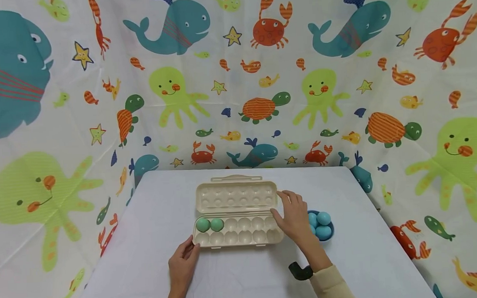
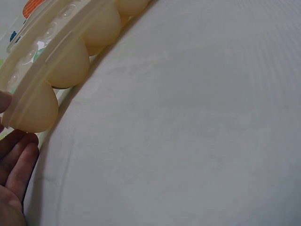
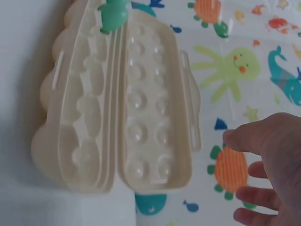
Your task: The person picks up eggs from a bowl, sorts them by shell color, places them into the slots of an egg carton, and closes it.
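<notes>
A beige plastic egg carton [image 1: 238, 239] lies with its lid [image 1: 236, 198] folded back. Two green eggs [image 1: 217, 224] sit side by side at the left of its back row. My left hand [image 1: 182, 263] grips the carton's front left corner; in the left wrist view the thumb is at the rim and the fingers [image 2: 22, 172] are beneath an end cup. Over the carton's right end hovers my right hand [image 1: 294, 217], thumb and fingers spread apart with nothing between them. The right wrist view shows this hand [image 3: 277, 165] beyond the lid's edge.
A blue bowl [image 1: 332, 232] holding several light blue eggs [image 1: 323, 218] stands right of the carton, partly hidden behind my right hand. The white table [image 1: 145, 206] is bordered by a curtain [image 1: 236, 91] printed with sea animals at the back and sides.
</notes>
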{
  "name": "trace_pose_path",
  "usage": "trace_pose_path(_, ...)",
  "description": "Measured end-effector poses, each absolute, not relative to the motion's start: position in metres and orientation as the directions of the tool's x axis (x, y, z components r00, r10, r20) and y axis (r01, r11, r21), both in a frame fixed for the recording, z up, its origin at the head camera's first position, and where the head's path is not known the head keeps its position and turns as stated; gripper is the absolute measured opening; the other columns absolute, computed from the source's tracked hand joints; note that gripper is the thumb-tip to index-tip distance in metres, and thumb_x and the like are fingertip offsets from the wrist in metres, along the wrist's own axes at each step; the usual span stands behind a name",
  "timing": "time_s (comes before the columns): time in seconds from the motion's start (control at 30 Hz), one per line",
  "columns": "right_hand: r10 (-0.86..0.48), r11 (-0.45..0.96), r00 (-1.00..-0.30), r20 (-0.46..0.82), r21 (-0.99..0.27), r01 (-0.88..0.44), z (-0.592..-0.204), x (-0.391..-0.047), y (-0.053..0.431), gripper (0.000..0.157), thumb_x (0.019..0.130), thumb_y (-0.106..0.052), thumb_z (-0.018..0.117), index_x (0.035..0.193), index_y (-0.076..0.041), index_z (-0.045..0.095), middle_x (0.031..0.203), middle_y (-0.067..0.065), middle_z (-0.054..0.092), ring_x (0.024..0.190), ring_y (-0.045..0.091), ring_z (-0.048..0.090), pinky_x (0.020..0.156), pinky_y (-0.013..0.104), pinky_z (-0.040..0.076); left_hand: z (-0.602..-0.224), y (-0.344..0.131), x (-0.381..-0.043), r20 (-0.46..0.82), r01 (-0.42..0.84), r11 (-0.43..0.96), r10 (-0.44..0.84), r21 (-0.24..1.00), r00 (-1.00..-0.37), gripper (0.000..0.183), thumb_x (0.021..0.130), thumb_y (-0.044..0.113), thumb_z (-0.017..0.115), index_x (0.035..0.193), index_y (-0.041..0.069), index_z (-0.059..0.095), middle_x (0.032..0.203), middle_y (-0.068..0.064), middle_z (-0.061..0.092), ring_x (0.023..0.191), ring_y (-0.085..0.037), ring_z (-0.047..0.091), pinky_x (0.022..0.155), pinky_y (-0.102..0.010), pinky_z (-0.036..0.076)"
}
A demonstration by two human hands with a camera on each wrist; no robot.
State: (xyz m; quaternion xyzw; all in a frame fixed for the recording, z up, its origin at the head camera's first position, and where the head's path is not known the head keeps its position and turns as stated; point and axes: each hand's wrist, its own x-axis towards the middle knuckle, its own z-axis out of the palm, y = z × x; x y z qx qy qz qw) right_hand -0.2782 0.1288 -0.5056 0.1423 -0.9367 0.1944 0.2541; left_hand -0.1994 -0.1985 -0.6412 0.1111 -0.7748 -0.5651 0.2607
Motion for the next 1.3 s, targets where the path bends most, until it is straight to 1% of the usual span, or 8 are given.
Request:
trace_pose_path(0.2, -0.092, 0.898, -0.843, 0.530, -0.322, -0.301, -0.511, -0.278, 0.163, 0.054, 0.085, -0.023, 0.078, 0.131, -0.003, 0.058, 0.130, 0.020, 0.057, 0.118, 0.041, 0.050, 0.088, 0.056, 0.044, -0.640, -0.197, -0.200, 0.263, 0.119, 0.315, -0.470, 0.942, -0.842, 0.038, 0.087, 0.008, 0.077, 0.123, -0.001, 0.068, 0.119, -0.021, 0.072, 0.095, -0.002, 0.069, 0.080, -0.004, 0.052)
trace_pose_path(0.4, -0.033, 0.917, -0.858, 0.513, -0.326, -0.231, -0.516, -0.277, 0.191, 0.054, 0.086, -0.022, 0.076, 0.131, 0.001, 0.057, 0.130, 0.024, 0.056, 0.118, 0.045, 0.049, 0.089, 0.061, 0.043, -0.638, -0.198, -0.199, 0.271, 0.119, 0.325, -0.477, 0.938, -0.836, 0.037, 0.087, 0.005, 0.076, 0.123, -0.002, 0.068, 0.119, -0.021, 0.072, 0.096, 0.004, 0.067, 0.080, -0.003, 0.052)
trace_pose_path(0.7, 0.046, 0.924, -0.924, 0.379, -0.368, -0.105, -0.524, -0.277, 0.219, 0.054, 0.090, -0.024, 0.069, 0.134, 0.003, 0.054, 0.135, 0.028, 0.050, 0.123, 0.049, 0.043, 0.093, 0.066, 0.041, -0.641, -0.198, -0.201, 0.290, 0.143, 0.322, -0.477, 0.936, -0.830, 0.037, 0.086, 0.004, 0.077, 0.122, -0.003, 0.068, 0.118, -0.022, 0.072, 0.094, 0.009, 0.065, 0.080, -0.003, 0.051)
trace_pose_path(0.8, 0.060, 0.926, -0.938, 0.341, -0.371, -0.075, -0.529, -0.278, 0.226, 0.054, 0.091, -0.026, 0.068, 0.135, 0.002, 0.053, 0.136, 0.029, 0.049, 0.123, 0.050, 0.043, 0.093, 0.066, 0.041, -0.642, -0.198, -0.201, 0.291, 0.140, 0.327, -0.475, 0.934, -0.831, 0.036, 0.087, 0.005, 0.077, 0.121, -0.002, 0.069, 0.118, -0.021, 0.072, 0.094, 0.005, 0.067, 0.080, -0.003, 0.051)
trace_pose_path(0.97, 0.072, 0.921, -0.952, 0.299, -0.385, -0.051, -0.534, -0.276, 0.232, 0.054, 0.091, -0.025, 0.067, 0.135, 0.004, 0.053, 0.136, 0.031, 0.048, 0.121, 0.051, 0.044, 0.093, 0.066, 0.042, -0.642, -0.198, -0.202, 0.283, 0.123, 0.340, -0.473, 0.932, -0.834, 0.035, 0.088, 0.008, 0.076, 0.122, 0.000, 0.069, 0.119, -0.020, 0.072, 0.099, -0.012, 0.072, 0.080, -0.003, 0.051)
trace_pose_path(1.07, 0.077, 0.919, -0.961, 0.266, -0.392, -0.035, -0.538, -0.275, 0.234, 0.054, 0.092, -0.025, 0.066, 0.136, 0.005, 0.051, 0.136, 0.033, 0.048, 0.122, 0.052, 0.044, 0.094, 0.066, 0.042, -0.641, -0.198, -0.202, 0.266, 0.103, 0.341, -0.473, 0.934, -0.840, 0.037, 0.088, 0.009, 0.076, 0.123, 0.001, 0.069, 0.121, -0.018, 0.072, 0.098, -0.002, 0.069, 0.080, -0.003, 0.051)
trace_pose_path(1.2, 0.082, 0.914, -0.968, 0.236, -0.405, -0.022, -0.545, -0.275, 0.237, 0.054, 0.093, -0.024, 0.065, 0.135, 0.006, 0.051, 0.135, 0.035, 0.048, 0.122, 0.053, 0.045, 0.094, 0.066, 0.042, -0.641, -0.198, -0.202, 0.261, 0.095, 0.345, -0.476, 0.934, -0.840, 0.037, 0.087, 0.008, 0.077, 0.123, 0.001, 0.069, 0.121, -0.017, 0.072, 0.095, 0.013, 0.062, 0.080, -0.003, 0.051)
trace_pose_path(1.3, 0.080, 0.909, -0.971, 0.223, -0.417, -0.021, -0.549, -0.275, 0.238, 0.053, 0.093, -0.022, 0.065, 0.134, 0.007, 0.051, 0.133, 0.036, 0.048, 0.122, 0.054, 0.045, 0.095, 0.066, 0.042, -0.642, -0.198, -0.202, 0.281, 0.119, 0.342, -0.474, 0.932, -0.834, 0.037, 0.087, 0.007, 0.077, 0.122, 0.000, 0.069, 0.120, -0.019, 0.072, 0.095, 0.009, 0.065, 0.079, -0.004, 0.052)
